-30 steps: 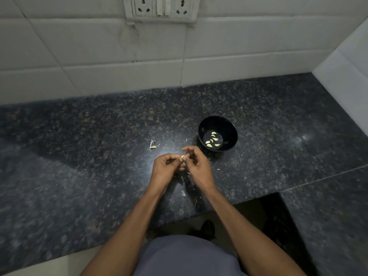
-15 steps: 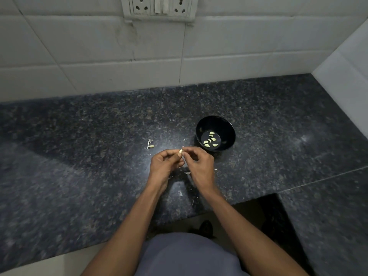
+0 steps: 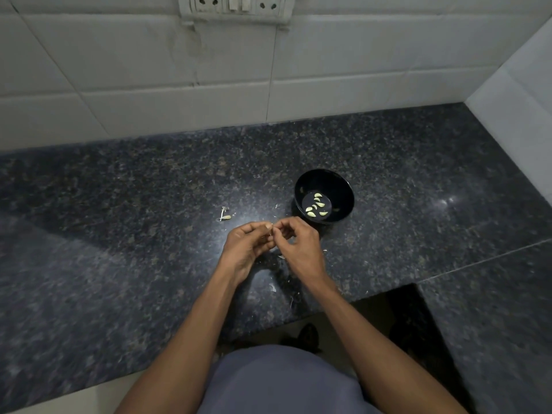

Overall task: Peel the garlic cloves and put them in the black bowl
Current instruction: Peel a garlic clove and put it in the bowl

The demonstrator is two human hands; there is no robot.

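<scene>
A small black bowl [image 3: 340,186] stands on the dark granite counter and holds several pale peeled cloves [image 3: 315,204]. Just in front of it, to the left, my left hand [image 3: 246,245] and my right hand [image 3: 298,245] meet above the counter. Between their fingertips they pinch one garlic clove [image 3: 269,226], only a pale tip of which shows. A thin strip of skin hangs below it. A loose clove with a stem piece [image 3: 224,216] lies on the counter to the left of my hands.
Scraps of garlic skin [image 3: 272,287] lie on the counter under and around my hands. A white tiled wall with a socket panel [image 3: 236,7] runs along the back, and another wall closes the right side. The counter's front edge has a cut-out at lower right.
Both hands have stayed together on the clove, their fingers shifting slightly as they work at its skin. The view has drifted a little.
</scene>
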